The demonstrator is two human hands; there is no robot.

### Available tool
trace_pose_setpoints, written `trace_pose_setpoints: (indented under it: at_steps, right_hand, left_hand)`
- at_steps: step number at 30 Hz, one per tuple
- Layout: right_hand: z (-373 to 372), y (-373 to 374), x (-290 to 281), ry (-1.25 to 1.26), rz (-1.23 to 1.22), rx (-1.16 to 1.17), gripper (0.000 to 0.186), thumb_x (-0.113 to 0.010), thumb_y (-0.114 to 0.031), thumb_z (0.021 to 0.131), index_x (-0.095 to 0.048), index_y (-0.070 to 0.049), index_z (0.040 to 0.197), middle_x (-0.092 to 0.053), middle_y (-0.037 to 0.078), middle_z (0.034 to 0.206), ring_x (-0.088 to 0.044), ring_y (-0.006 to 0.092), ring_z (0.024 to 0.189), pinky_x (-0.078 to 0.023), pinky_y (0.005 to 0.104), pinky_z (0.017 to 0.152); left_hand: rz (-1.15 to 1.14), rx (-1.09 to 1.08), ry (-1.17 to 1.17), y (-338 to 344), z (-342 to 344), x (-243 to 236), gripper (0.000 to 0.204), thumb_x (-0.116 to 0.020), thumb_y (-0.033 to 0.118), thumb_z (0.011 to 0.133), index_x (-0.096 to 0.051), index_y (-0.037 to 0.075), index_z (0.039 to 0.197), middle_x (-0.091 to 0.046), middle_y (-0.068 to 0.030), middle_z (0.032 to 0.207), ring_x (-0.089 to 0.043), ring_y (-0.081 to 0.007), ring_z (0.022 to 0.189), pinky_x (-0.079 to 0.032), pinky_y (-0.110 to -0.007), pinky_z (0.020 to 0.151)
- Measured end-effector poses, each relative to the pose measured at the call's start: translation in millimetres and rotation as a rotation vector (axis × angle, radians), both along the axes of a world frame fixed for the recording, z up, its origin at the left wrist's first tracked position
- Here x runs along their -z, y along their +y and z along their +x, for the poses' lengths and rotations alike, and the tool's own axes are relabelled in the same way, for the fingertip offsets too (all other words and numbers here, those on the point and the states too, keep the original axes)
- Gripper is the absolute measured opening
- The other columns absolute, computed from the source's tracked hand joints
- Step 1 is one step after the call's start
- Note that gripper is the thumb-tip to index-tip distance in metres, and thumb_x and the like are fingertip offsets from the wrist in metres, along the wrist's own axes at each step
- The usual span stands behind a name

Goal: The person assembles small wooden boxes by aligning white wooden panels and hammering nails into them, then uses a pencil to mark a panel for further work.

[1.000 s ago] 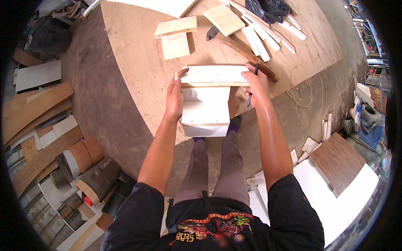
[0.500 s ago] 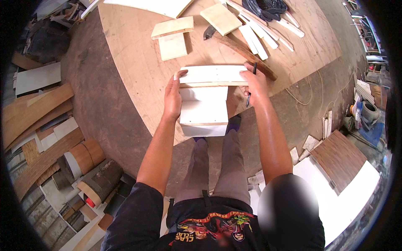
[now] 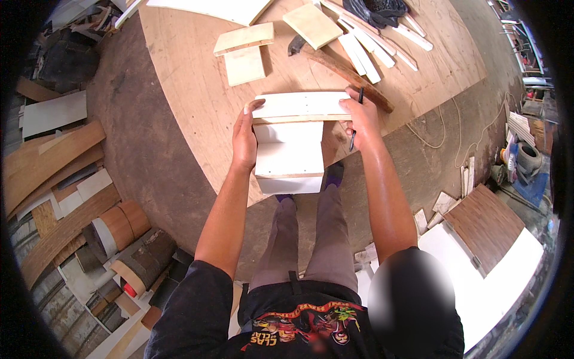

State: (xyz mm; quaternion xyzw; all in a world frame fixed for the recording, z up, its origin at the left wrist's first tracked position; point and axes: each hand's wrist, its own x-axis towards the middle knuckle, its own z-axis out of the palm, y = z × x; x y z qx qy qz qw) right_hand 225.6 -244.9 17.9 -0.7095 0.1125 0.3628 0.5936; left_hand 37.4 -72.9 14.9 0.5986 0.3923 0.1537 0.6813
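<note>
A white board (image 3: pixel 302 105) with a pale raw edge lies crosswise at the far end of a white open box-like piece (image 3: pixel 290 158) on the plywood sheet. My left hand (image 3: pixel 244 140) grips the board's left end, thumb on top, its palm beside the box piece. At the right end, my right hand (image 3: pixel 363 119) holds the board with thumb and fingers. A slim black pen (image 3: pixel 360 97) also sits in that hand, sticking out past the fingers at both ends. Small dark dots show on the board's face and on the box piece's near edge.
Beyond my hands lie pale wood blocks (image 3: pixel 245 66), a square wooden piece (image 3: pixel 311 26), white strips (image 3: pixel 359 58), a dark wooden strip (image 3: pixel 353 79) and a black plastic bag (image 3: pixel 376 11). Wood offcuts (image 3: pixel 60 161) and rolls (image 3: pixel 119 224) crowd the left; white panels (image 3: pixel 508 281) lie right.
The whole view has shifted very slightly. Both hands keep their hold on the white board, which stays at the far end of the box piece.
</note>
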Motion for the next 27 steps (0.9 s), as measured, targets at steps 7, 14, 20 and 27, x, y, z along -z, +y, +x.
trace_pose_setpoints:
  at_steps: [7,14,20,27]
  right_hand:
    - [-0.3,-1.4,-1.0,0.012,0.024,0.001,0.057,-0.065,-0.019,0.088,-0.056,-0.005,0.142,-0.063,0.004,0.085,-0.05,0.0088,0.054,-0.031,0.0247,0.041]
    - [-2.0,1.6,-16.2,0.039,-0.034,0.004,0.049,-0.064,-0.04,0.092,-0.062,-0.013,0.132,-0.058,-0.001,0.08,-0.045,0.0066,0.056,-0.028,0.0228,0.046]
    - [1.6,-25.8,-13.8,-0.274,-0.181,0.042,0.043,-0.06,-0.048,0.097,-0.065,-0.009,0.112,-0.058,0.001,0.074,-0.048,0.0082,0.057,-0.036,0.0273,0.048]
    - [-35.6,-29.7,-49.2,-0.116,0.444,0.363,0.046,-0.041,-0.038,0.107,-0.061,-0.001,0.088,-0.065,0.014,0.077,-0.061,0.0232,0.063,-0.055,0.0363,0.062]
  left_hand:
    - [-0.034,0.021,-0.014,3.3,-2.2,6.0,0.056,-0.023,0.037,0.112,-0.051,0.002,0.145,-0.049,-0.0187,0.146,-0.042,-0.0293,0.138,-0.026,-0.041,0.121]
    - [-0.165,-0.062,-0.067,3.6,-6.5,12.9,0.062,-0.02,0.046,0.112,-0.038,0.004,0.154,-0.054,-0.0241,0.139,-0.052,-0.0312,0.131,-0.041,-0.043,0.113]
    - [0.127,-0.268,0.102,13.6,-30.5,-4.3,0.058,-0.033,0.047,0.111,-0.052,0.001,0.141,-0.068,-0.0139,0.098,-0.064,-0.0185,0.086,-0.053,-0.031,0.076]
    - [0.305,0.035,0.078,-45.3,-25.0,-55.4,0.026,-0.069,0.02,0.099,-0.072,-0.003,0.111,-0.072,-0.0095,0.092,-0.064,-0.0142,0.082,-0.053,-0.031,0.073]
